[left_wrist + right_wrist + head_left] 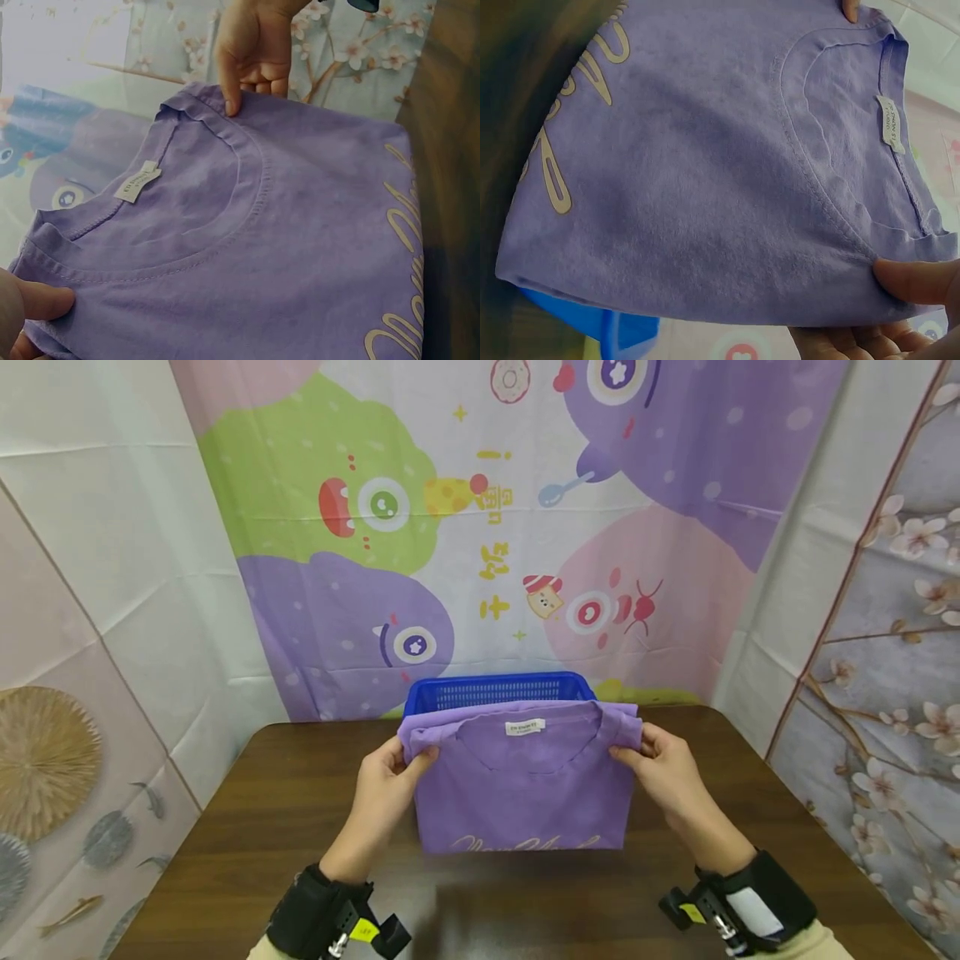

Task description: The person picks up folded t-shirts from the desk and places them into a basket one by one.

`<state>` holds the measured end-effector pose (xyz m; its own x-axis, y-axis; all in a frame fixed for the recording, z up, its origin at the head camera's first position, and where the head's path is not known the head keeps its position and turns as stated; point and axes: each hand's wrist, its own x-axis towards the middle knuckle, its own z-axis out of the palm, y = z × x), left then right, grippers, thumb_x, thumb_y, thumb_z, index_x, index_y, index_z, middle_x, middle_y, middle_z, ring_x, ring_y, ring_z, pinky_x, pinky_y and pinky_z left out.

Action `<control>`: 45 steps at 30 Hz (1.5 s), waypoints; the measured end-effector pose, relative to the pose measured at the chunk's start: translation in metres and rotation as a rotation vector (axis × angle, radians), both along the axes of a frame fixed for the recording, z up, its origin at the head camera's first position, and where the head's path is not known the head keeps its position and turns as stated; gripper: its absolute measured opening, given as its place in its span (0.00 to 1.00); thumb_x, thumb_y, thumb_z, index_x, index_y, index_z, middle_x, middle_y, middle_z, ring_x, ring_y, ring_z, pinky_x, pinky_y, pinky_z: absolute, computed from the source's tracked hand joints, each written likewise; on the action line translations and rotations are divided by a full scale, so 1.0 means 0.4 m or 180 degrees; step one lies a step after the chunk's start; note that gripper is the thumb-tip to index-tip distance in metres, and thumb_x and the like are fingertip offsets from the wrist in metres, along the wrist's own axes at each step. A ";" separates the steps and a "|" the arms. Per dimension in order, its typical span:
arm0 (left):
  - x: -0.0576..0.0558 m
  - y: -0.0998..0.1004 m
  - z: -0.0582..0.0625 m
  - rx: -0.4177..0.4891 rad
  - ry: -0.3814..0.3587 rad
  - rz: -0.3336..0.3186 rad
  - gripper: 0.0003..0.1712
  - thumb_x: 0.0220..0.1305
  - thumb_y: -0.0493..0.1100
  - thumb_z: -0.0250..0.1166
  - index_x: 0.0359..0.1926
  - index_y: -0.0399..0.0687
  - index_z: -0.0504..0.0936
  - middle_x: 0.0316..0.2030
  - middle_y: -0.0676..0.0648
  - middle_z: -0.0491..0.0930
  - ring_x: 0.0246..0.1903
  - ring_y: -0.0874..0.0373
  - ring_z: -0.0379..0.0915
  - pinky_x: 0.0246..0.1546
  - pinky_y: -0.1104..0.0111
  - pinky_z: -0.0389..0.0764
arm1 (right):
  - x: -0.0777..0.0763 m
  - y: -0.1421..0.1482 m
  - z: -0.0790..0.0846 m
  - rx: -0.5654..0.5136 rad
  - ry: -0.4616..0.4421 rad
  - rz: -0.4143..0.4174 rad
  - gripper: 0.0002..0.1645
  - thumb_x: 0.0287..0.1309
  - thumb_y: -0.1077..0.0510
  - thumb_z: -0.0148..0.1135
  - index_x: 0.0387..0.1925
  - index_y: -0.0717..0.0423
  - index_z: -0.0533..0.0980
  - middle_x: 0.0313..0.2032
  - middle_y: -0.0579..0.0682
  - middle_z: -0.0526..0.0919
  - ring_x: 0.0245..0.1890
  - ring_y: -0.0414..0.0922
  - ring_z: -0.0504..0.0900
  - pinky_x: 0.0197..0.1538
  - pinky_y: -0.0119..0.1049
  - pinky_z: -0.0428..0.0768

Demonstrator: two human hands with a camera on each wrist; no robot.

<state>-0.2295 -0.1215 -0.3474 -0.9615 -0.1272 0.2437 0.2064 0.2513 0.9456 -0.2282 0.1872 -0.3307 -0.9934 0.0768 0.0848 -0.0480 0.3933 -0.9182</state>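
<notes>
A folded purple T-shirt (pixel 525 793) hangs upright over the table, its neckline and white label at the top and pale script lettering along the lower fold. My left hand (pixel 390 785) pinches its left shoulder, thumb in front and fingers behind. At the opposite shoulder my right hand (pixel 663 768) grips the cloth the same way; in the right wrist view its thumb (pixel 915 281) presses beside the collar. Behind the shirt stands a blue plastic basket (pixel 498 681), its front mostly hidden by the cloth.
The dark wooden table (pixel 300 827) spreads out under the hands and basket. A hanging cloth with cartoon figures (pixel 480 527) closes off the back, and a flower-printed curtain (pixel 892 735) hangs on the right. Black camera straps (pixel 318 910) wrap both wrists.
</notes>
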 end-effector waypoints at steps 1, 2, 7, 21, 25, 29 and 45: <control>-0.004 0.000 0.006 0.0001 0.0023 -0.0003 0.12 0.60 0.36 0.66 0.43 0.32 0.81 0.26 0.52 0.78 0.25 0.69 0.68 0.28 0.75 0.70 | -0.005 -0.001 0.006 -0.0016 0.0012 -0.0011 0.25 0.61 0.60 0.61 0.58 0.67 0.71 0.53 0.56 0.82 0.41 0.24 0.77 0.45 0.18 0.74; -0.008 0.000 0.012 0.0006 0.0041 -0.0009 0.11 0.61 0.36 0.65 0.43 0.33 0.81 0.25 0.52 0.76 0.25 0.68 0.67 0.27 0.75 0.69 | -0.009 -0.003 0.013 -0.0029 0.0032 -0.0027 0.25 0.61 0.60 0.61 0.58 0.67 0.71 0.54 0.56 0.82 0.41 0.24 0.77 0.45 0.17 0.74; -0.027 0.001 0.043 0.0023 0.0162 -0.0044 0.11 0.62 0.37 0.64 0.43 0.33 0.81 0.26 0.54 0.75 0.26 0.68 0.67 0.28 0.75 0.69 | -0.028 -0.008 0.047 0.0036 0.0124 -0.0110 0.25 0.62 0.59 0.60 0.59 0.66 0.71 0.53 0.54 0.82 0.38 0.22 0.75 0.44 0.17 0.73; -0.097 -0.004 0.116 -0.0190 0.0257 0.0031 0.13 0.65 0.41 0.62 0.45 0.36 0.79 0.31 0.46 0.80 0.30 0.65 0.68 0.32 0.74 0.69 | -0.090 -0.026 0.107 0.0032 0.0449 -0.0242 0.23 0.60 0.61 0.61 0.55 0.68 0.73 0.46 0.50 0.85 0.34 0.21 0.74 0.41 0.17 0.73; -0.121 -0.007 0.127 -0.0244 0.0257 0.0034 0.16 0.66 0.43 0.61 0.50 0.37 0.78 0.40 0.39 0.82 0.34 0.64 0.70 0.37 0.74 0.71 | -0.116 -0.034 0.113 0.0118 0.0466 -0.0270 0.23 0.62 0.60 0.60 0.57 0.66 0.73 0.54 0.62 0.81 0.39 0.29 0.77 0.44 0.20 0.74; -0.143 0.003 0.124 -0.0153 0.0286 0.0102 0.16 0.66 0.41 0.61 0.52 0.38 0.78 0.44 0.37 0.82 0.35 0.66 0.70 0.38 0.75 0.71 | -0.142 -0.041 0.108 0.0092 0.0555 -0.0363 0.22 0.62 0.61 0.60 0.56 0.66 0.74 0.53 0.66 0.80 0.38 0.31 0.77 0.43 0.20 0.73; -0.201 0.040 0.085 -0.0158 0.0363 0.0301 0.14 0.66 0.40 0.61 0.48 0.37 0.78 0.41 0.40 0.80 0.39 0.56 0.71 0.38 0.74 0.70 | -0.221 -0.052 0.051 0.0131 0.0670 -0.0654 0.19 0.62 0.65 0.57 0.53 0.71 0.74 0.51 0.72 0.79 0.49 0.60 0.80 0.56 0.48 0.78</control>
